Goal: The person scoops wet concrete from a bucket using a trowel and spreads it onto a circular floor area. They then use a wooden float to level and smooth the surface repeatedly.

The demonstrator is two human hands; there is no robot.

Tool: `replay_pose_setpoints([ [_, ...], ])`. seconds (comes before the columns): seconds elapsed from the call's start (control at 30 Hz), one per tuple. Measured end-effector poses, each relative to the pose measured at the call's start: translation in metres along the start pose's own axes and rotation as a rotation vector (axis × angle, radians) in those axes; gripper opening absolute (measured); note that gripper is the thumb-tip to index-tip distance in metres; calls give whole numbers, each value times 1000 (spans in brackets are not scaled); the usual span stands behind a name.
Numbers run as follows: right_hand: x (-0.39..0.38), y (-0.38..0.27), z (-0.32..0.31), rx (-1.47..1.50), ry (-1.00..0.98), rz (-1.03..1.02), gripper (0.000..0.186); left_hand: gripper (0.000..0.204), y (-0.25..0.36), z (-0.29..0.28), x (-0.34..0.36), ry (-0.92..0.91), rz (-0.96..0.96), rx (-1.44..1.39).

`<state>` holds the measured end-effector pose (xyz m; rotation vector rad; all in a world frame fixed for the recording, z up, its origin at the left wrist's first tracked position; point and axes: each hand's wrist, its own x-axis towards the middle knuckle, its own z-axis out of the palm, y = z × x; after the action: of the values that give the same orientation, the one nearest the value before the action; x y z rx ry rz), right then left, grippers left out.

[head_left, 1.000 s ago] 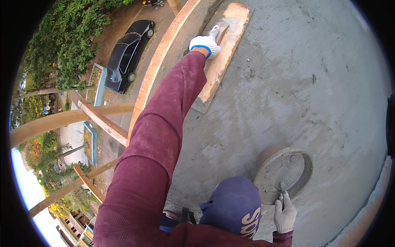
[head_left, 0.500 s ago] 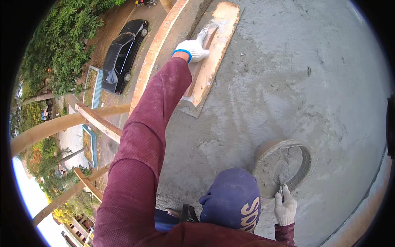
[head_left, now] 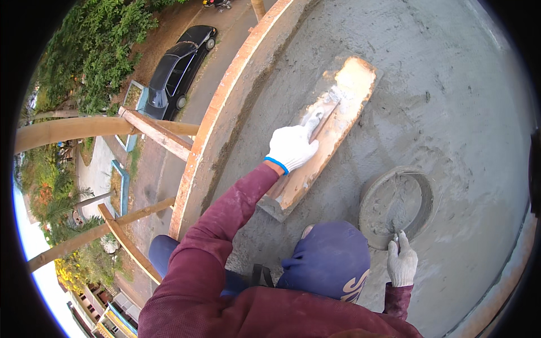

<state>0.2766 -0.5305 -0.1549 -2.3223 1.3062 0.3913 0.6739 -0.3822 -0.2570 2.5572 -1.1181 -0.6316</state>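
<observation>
My left hand (head_left: 290,147), in a white glove with a blue cuff, is closed round the handle of a long wooden float (head_left: 331,141). The float lies flat on wet grey mortar (head_left: 321,208), slanting away to the right. My right hand (head_left: 402,265), also gloved, is closed at the near rim of a round bucket (head_left: 367,205). Its fingers are pinched together, and what they hold is too small and smeared with grey to make out. Grey mortar mix (head_left: 399,205) lies in the bucket.
A raised curved edge (head_left: 217,115) bounds the mortar on the left. Beyond it are wooden poles (head_left: 84,132), and a black car (head_left: 179,70) stands on the ground lower down. A blue-clad knee (head_left: 332,256) is close by, left of the bucket.
My left hand has drawn the float back toward me, away from the far end of the curved edge. My right hand stays at the bucket rim. The view has shifted a little.
</observation>
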Motion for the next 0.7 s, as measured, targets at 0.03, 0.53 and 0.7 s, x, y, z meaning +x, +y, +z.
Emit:
replay_pose_setpoints([
  [0.03,-4,2,0,3,9,0,44,77,-3,-12,2,32,-3,-18],
  [0.53,3,-8,-4,-33,-25,52,46,80,-14,24,94,88,105,83],
  [0.7,0,-13,-1,56,-71,40,45,75,41,74,26,21,241,-56],
])
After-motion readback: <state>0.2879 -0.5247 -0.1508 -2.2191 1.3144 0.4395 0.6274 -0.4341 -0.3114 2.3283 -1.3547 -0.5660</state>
